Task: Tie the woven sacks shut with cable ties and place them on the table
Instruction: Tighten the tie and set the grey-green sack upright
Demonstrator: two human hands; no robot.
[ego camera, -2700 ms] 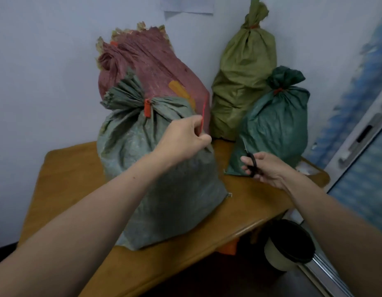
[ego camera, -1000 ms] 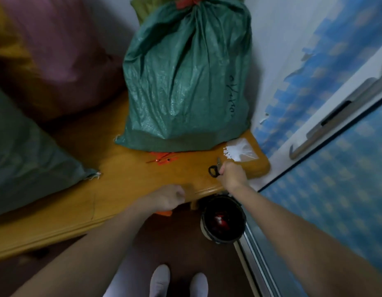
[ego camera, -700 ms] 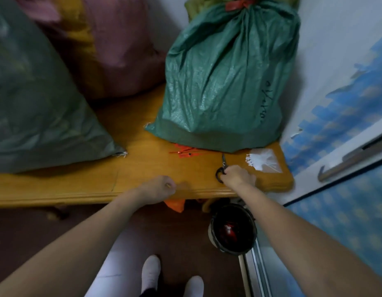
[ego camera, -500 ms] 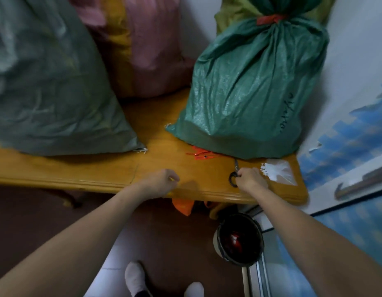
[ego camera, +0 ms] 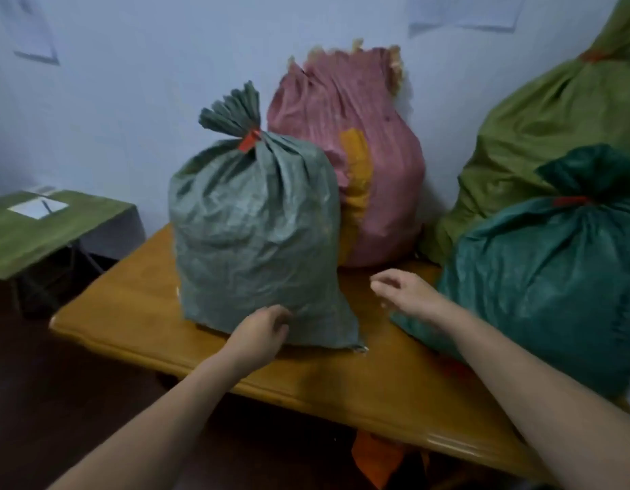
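Four sacks (ego camera: 257, 235) (ego camera: 363, 171) (ego camera: 539, 132) (ego camera: 554, 288) crowd one table (ego camera: 129, 305); left hand (ego camera: 258, 335) and right hand (ego camera: 407, 295), fingers loosely curled, hold nothing.

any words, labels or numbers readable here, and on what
No text can be read in this view.
Paper on the wall: looks blank, too blurred to tell.
White sheet on the green side table: one dark mark, too blurred to read.
Grey-green sack, pink sack, olive sack, teal sack: no print shows.
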